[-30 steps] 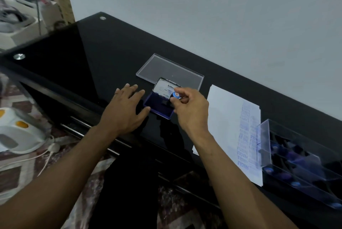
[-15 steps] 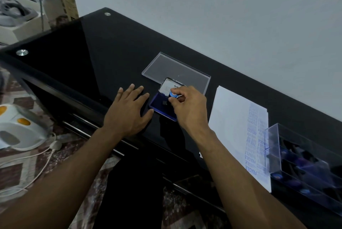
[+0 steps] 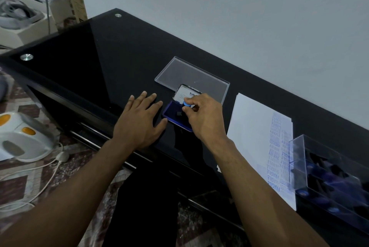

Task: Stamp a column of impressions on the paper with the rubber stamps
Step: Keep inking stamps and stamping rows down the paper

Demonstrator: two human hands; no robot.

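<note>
An open blue ink pad [image 3: 173,115] with its white lid raised behind it lies on the black glass table [image 3: 103,62]. My right hand [image 3: 203,116] pinches a small rubber stamp [image 3: 187,104] with a blue knob, holding it down over the pad. My left hand [image 3: 140,121] lies flat on the table, fingers spread, its thumb touching the pad's left edge. To the right lies a white paper [image 3: 251,130] with columns of blue stamped words along its right side.
A clear plastic lid [image 3: 191,78] lies flat behind the ink pad. A clear box [image 3: 327,168] holding several blue-knobbed stamps stands at the far right, overlapping the paper's edge. A white appliance [image 3: 22,138] and cable sit on the floor to the left.
My right hand has kept the stamp on the ink pad with small shifts. My left hand stays flat beside the pad. The camera has moved slightly.
</note>
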